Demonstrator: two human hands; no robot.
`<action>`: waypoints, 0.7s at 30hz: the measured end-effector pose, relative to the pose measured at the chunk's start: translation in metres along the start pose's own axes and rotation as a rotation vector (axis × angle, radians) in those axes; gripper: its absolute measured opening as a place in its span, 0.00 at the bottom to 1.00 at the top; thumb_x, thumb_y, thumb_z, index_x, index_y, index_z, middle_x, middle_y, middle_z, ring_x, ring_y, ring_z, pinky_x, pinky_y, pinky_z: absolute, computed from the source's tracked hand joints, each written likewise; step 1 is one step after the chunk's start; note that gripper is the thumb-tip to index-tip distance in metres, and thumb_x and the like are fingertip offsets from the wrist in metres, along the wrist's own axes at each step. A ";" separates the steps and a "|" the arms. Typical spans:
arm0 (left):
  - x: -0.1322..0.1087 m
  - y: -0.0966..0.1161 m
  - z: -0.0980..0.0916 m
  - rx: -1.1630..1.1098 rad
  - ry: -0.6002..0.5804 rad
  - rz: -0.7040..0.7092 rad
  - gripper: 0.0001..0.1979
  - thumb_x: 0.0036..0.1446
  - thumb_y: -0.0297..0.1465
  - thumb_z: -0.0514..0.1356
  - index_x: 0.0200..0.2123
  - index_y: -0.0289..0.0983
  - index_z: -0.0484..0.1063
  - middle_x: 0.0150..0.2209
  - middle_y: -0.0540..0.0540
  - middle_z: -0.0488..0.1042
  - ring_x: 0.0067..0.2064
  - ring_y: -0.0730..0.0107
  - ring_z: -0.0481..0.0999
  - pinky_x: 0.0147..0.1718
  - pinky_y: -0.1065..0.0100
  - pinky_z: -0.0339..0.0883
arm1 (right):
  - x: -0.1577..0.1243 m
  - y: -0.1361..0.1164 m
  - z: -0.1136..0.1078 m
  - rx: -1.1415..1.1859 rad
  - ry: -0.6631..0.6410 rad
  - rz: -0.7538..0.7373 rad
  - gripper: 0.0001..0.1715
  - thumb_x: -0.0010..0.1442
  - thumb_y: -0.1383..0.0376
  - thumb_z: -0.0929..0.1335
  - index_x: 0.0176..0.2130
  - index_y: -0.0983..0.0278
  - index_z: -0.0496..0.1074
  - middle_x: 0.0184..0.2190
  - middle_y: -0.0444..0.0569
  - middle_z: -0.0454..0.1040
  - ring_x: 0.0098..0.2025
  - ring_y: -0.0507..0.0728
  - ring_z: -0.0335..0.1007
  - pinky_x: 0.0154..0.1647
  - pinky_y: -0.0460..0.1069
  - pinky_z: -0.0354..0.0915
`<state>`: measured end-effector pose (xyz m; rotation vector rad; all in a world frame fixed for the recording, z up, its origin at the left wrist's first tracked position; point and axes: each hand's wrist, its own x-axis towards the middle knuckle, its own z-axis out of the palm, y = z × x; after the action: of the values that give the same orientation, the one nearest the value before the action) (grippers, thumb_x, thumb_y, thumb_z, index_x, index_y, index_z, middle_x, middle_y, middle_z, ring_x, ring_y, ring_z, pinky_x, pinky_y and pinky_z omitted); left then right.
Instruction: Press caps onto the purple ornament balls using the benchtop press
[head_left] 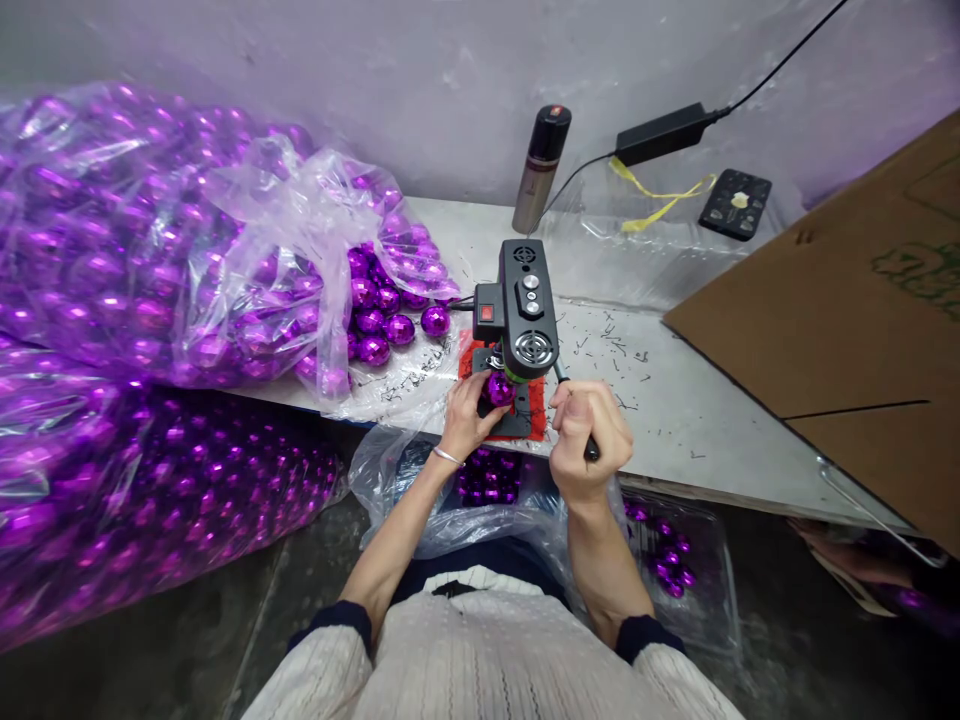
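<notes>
A black bench machine (528, 300) with a red switch stands on a red mat (537, 415) at the middle of the table. My left hand (469, 412) pinches a shiny purple ball (500, 388) under the front end of the machine. The fingers of my right hand (589, 435) are wrapped round the black-tipped lever (592, 450) at the machine's right side. Several loose purple balls (399, 329) lie to the left of the machine.
Large clear bags of purple balls (112, 240) fill the left. Behind the machine stand a spray can (541, 170), a power adapter (664, 135) and a black case (736, 205). A cardboard box (847, 330) is at right. An open bag (487, 520) hangs below the table edge.
</notes>
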<state>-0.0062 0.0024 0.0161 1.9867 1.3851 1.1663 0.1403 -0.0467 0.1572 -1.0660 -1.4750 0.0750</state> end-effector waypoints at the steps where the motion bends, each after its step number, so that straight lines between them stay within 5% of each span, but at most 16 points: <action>1: -0.001 -0.002 0.002 -0.002 -0.012 0.038 0.31 0.59 0.43 0.68 0.61 0.38 0.67 0.57 0.35 0.76 0.61 0.48 0.75 0.62 0.47 0.66 | -0.001 0.001 0.000 -0.002 -0.004 -0.005 0.18 0.69 0.70 0.61 0.26 0.61 0.65 0.25 0.45 0.69 0.32 0.53 0.69 0.33 0.50 0.63; 10: -0.002 -0.011 0.007 -0.050 -0.072 0.063 0.37 0.53 0.47 0.71 0.62 0.39 0.67 0.57 0.35 0.76 0.61 0.48 0.75 0.64 0.45 0.64 | -0.010 0.007 0.000 -0.002 -0.003 -0.045 0.17 0.67 0.71 0.62 0.27 0.60 0.65 0.25 0.45 0.70 0.32 0.54 0.70 0.34 0.51 0.65; 21: 0.001 -0.004 0.011 -0.073 -0.028 -0.021 0.28 0.54 0.45 0.72 0.55 0.40 0.75 0.50 0.41 0.81 0.55 0.52 0.78 0.63 0.47 0.64 | -0.033 0.023 0.005 -0.029 0.011 -0.066 0.15 0.67 0.70 0.61 0.28 0.60 0.65 0.29 0.46 0.70 0.31 0.53 0.68 0.30 0.50 0.64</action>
<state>0.0012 0.0060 0.0076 1.9261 1.3278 1.1590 0.1429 -0.0517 0.1176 -1.0387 -1.5041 0.0020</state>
